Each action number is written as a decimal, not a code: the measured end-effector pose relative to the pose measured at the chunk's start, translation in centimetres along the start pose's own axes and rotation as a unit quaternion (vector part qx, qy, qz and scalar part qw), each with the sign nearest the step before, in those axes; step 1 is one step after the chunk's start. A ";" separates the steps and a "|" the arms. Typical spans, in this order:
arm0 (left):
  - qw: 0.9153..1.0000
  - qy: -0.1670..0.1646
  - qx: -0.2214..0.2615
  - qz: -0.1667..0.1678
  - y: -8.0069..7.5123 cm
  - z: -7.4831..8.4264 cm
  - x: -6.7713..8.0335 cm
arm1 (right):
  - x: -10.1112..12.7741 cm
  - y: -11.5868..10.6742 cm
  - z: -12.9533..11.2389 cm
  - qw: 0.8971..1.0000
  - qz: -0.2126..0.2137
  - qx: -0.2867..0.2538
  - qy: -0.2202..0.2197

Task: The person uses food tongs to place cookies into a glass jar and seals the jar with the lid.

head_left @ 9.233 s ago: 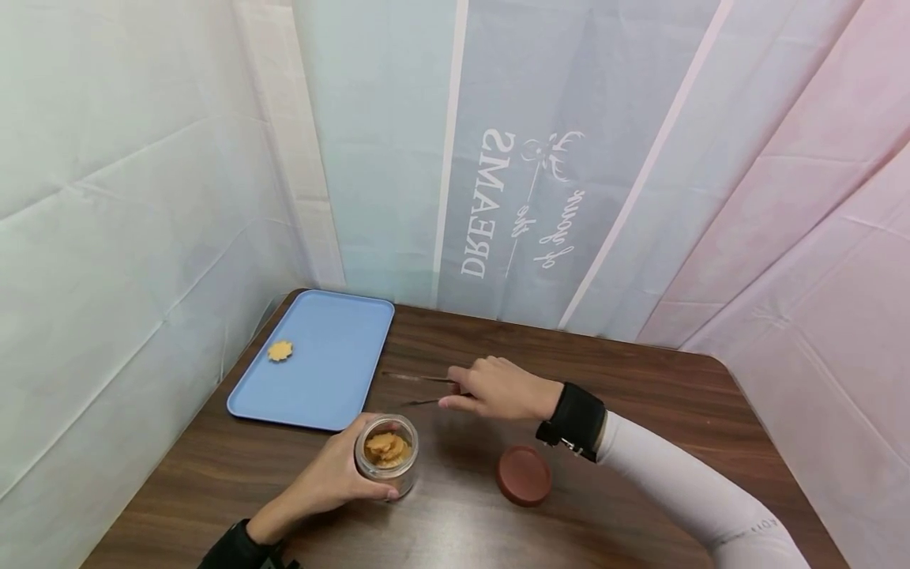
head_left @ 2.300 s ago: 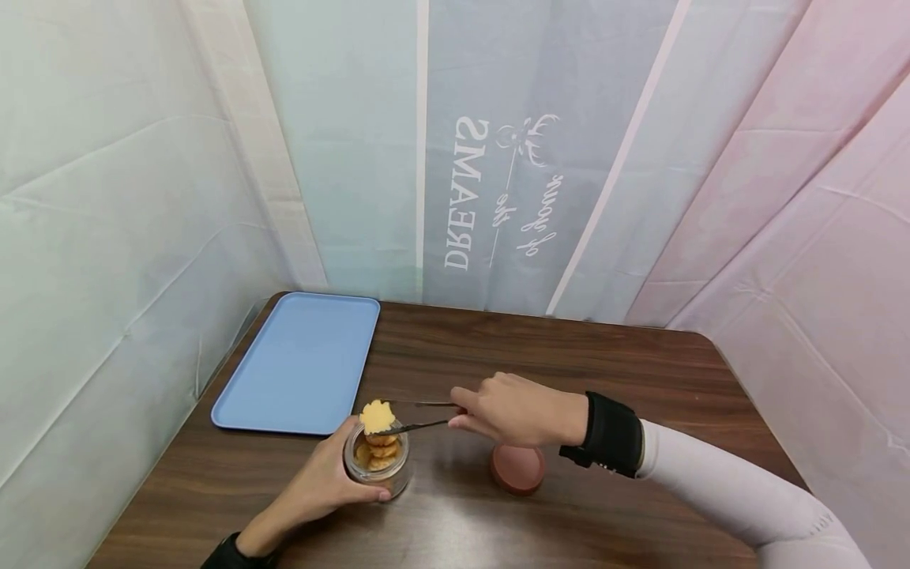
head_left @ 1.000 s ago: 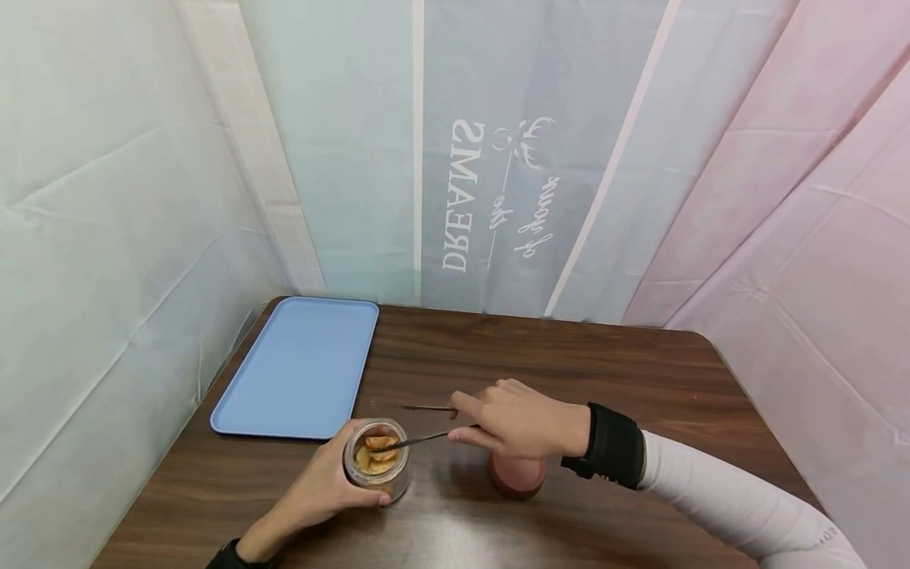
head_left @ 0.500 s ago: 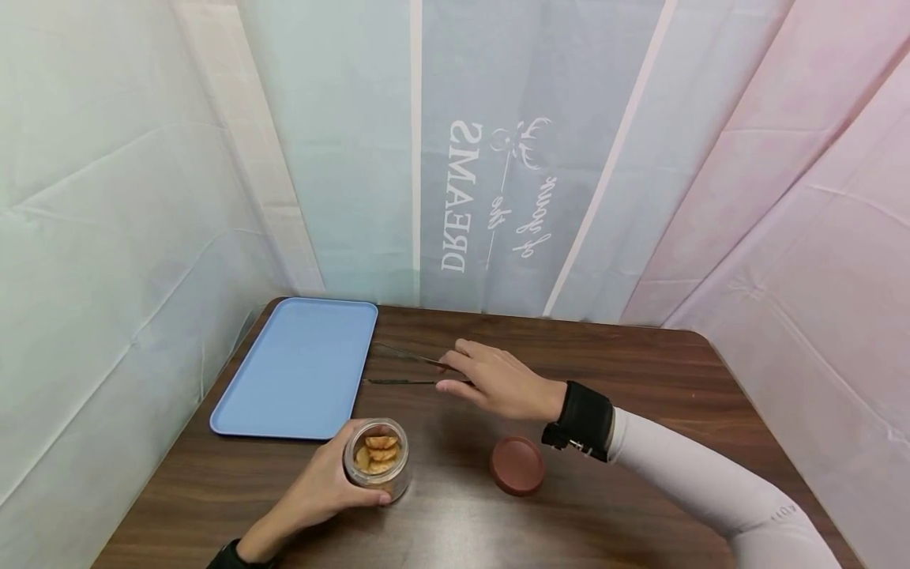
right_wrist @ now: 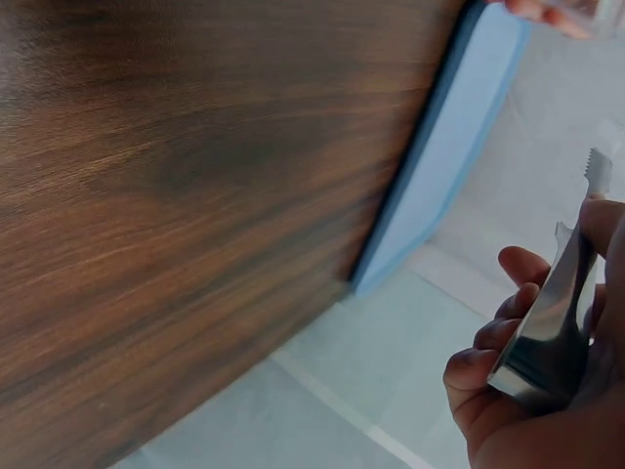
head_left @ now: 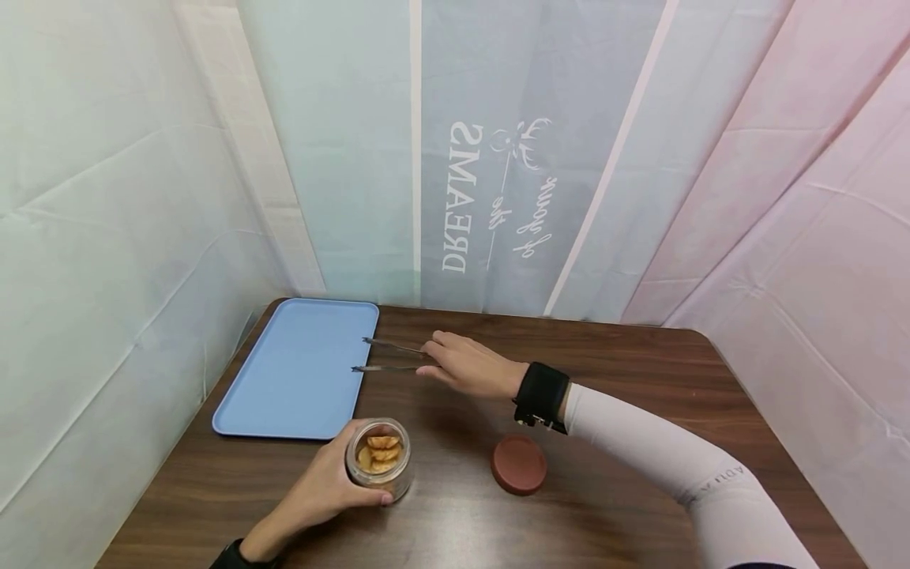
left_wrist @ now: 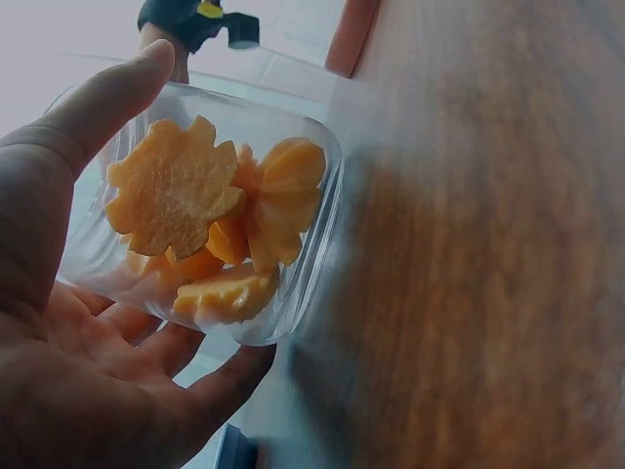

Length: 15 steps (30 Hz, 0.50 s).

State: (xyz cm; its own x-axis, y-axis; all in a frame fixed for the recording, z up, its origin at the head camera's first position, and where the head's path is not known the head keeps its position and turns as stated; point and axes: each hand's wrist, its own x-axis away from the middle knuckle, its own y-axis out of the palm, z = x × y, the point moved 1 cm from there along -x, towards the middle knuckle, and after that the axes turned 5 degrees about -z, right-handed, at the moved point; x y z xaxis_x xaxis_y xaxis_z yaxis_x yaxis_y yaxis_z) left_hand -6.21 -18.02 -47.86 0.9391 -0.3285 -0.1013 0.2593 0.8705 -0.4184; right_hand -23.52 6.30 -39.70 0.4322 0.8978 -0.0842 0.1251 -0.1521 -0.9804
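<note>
With thumb and fingers curled round it, my left hand (head_left: 323, 482) holds a clear jar (head_left: 398, 484) upright on the table. Inside lie several flower-shaped yellow-orange pieces (left_wrist: 174, 186), partly overlapping. My right hand (head_left: 472, 366) grips metal tongs (head_left: 387, 368) by the bend. Their two arms stand apart with nothing between them, and the toothed tips reach over the right edge of the blue tray (head_left: 298, 371). In the right wrist view the tongs (right_wrist: 547, 352) lie between thumb and fingers. No piece lies on the tray.
A reddish-brown round lid (head_left: 519, 465) lies on the dark wooden table (head_left: 611, 379), right of the jar. Fabric walls (head_left: 355, 158) stand along the table's back and sides.
A flower-shaped piece has gone from the tray into the jar by the tongs, which then let it go. My right hand has since moved the tongs up and left, to the tray's edge.
</note>
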 end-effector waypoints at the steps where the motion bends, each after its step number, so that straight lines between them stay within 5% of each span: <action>1: 1.000 -0.001 0.000 0.000 0.0 0.0 0.0 | -0.4 0.3 0.2 1.000 -0.007 0.001 0.002; 15: 1.000 0.003 -0.009 0.000 -0.2 0.0 -0.1 | -4.9 3.7 1.2 0.998 -0.059 0.013 0.016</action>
State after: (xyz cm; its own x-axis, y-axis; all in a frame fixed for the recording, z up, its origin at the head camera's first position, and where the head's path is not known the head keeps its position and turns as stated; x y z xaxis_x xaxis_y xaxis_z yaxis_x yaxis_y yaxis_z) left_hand -6.33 -18.24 -47.80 0.9380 -0.3300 -0.1061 0.2550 0.8642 -0.4337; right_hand -26.24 1.87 -43.16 0.4439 0.8953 0.0375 0.1533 -0.0347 -0.9876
